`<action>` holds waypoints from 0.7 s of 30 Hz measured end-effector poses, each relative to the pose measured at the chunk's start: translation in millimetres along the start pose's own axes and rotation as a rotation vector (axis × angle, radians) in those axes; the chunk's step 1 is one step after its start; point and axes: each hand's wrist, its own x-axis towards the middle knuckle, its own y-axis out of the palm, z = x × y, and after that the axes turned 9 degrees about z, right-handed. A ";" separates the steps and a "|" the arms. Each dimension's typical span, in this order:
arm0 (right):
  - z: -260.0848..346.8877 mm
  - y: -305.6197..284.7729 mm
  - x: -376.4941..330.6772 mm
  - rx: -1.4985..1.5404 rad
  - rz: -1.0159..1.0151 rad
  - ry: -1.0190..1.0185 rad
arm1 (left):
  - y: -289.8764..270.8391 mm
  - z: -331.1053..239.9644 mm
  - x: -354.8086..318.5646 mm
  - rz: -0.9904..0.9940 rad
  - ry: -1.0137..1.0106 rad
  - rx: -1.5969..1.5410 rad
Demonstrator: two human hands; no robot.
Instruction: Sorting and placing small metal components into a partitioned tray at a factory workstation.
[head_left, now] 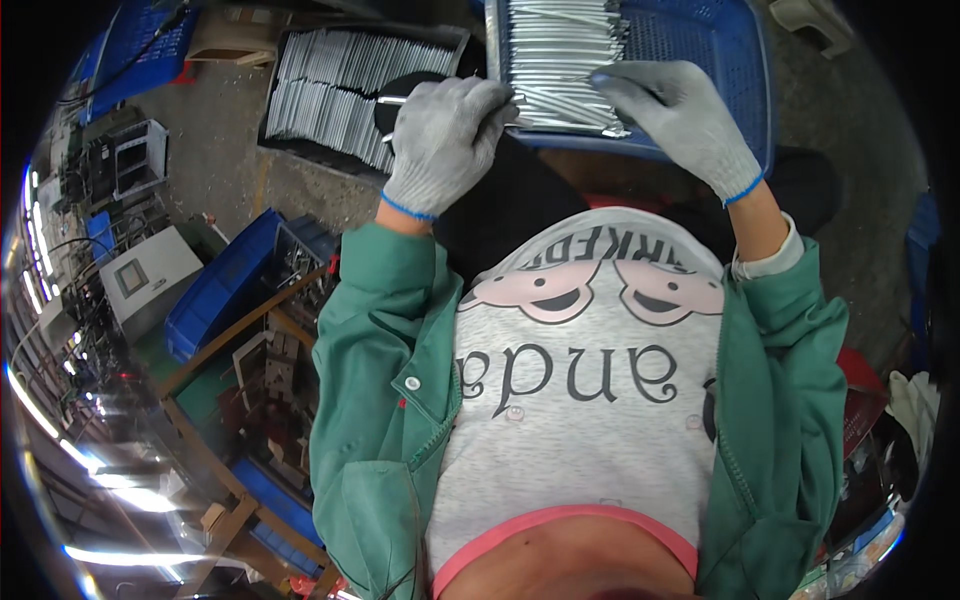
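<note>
My left hand (445, 140), in a grey knit glove with a blue cuff edge, is closed round a few thin silver metal rods. Their ends stick out on both sides of the fist. My right hand (695, 120), gloved alike, reaches over a blue plastic crate (765, 90). Its fingertips come together just above the silver rods (565, 60) stacked in the crate; whether a rod is pinched there I cannot make out. To the left, a dark bin (440, 42) holds two rows of similar silver rods (335, 85), partly hidden by a round black thing (397, 88).
On the left are a light grey control box (155, 275), a tilted blue bin (225, 285) and a wooden frame (225, 350). A grey crate (140, 155) sits farther out. My legs lie under the near edges of the containers. A red seat (860, 395) shows at right.
</note>
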 end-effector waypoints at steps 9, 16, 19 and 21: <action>-75.9 2.3 -85.1 -0.044 -0.307 0.362 | 119.2 24.2 70.2 0.172 0.030 -0.045; -73.0 21.8 -107.1 -0.116 -0.287 0.458 | 127.2 21.1 46.7 0.246 0.028 -0.033; -63.0 34.5 -103.1 -0.183 -0.284 0.458 | 111.2 24.0 25.1 0.244 0.066 0.015; -57.9 37.3 -98.4 -0.207 -0.265 0.479 | 108.9 25.9 15.9 0.295 0.085 0.090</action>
